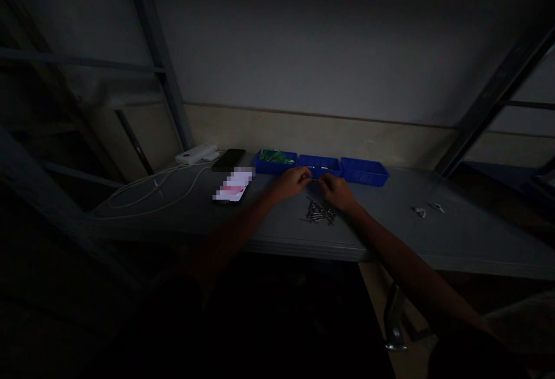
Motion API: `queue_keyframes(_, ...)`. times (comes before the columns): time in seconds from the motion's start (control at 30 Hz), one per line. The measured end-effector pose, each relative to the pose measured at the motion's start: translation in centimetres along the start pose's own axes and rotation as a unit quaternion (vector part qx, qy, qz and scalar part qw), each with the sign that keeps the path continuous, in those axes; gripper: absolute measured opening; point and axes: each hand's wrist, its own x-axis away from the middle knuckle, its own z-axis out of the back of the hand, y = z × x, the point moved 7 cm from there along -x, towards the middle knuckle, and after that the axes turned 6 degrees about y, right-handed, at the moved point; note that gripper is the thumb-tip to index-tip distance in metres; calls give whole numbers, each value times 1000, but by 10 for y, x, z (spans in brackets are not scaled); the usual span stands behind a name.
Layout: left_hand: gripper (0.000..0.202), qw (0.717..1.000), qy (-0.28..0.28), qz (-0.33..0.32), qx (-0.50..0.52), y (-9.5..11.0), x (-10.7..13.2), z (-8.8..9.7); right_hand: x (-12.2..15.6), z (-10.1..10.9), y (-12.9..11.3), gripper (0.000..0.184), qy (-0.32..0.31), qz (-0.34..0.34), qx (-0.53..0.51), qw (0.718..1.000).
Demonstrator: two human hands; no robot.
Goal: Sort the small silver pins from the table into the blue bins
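Note:
My left hand (293, 182) and my right hand (339, 192) meet over the grey table (455, 240), fingers pinched together around a small thin metal piece (315, 180) held between them. Just below the hands lies a pile of several metal screws (319, 212). Behind the hands stand three blue trays in a row: the left one (276, 161) holds green parts, the middle one (319, 164) sits right behind my fingers, and the right one (364, 172) looks dark inside.
A dark phone (229, 159), a white power bank (196, 154) with white cables (147, 194) and a blurred card (234, 186) lie at the left. Two small pale parts (427, 210) rest at the right. Metal shelf frames (160, 55) flank the table.

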Motion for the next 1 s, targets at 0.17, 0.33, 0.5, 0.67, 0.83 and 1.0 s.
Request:
queue_keyframes(0.17,10,1000,7,2,-3,1,0,2,1,1,-1,24,3,-6,-30,1000)
queue_keyframes(0.33,13,1000,24,4,-14,0,-1,5,1,3,-1,21,16,-13,-47,999)
queue_keyframes(0.5,19,999,26,8,-31,0,-1,6,1,3,-1,17,24,-1,-48,999)
queue_keyframes(0.67,27,999,7,10,-39,1,0,4,1,5,-2,17,38,4,-55,998)
queue_keyframes(0.83,30,1000,1,15,-27,0,0,4,0,4,-3,13,34,22,-49,998)
queue_keyframes(1.0,28,999,0,20,-26,1,0,4,0,4,-1,17,55,29,-40,997)
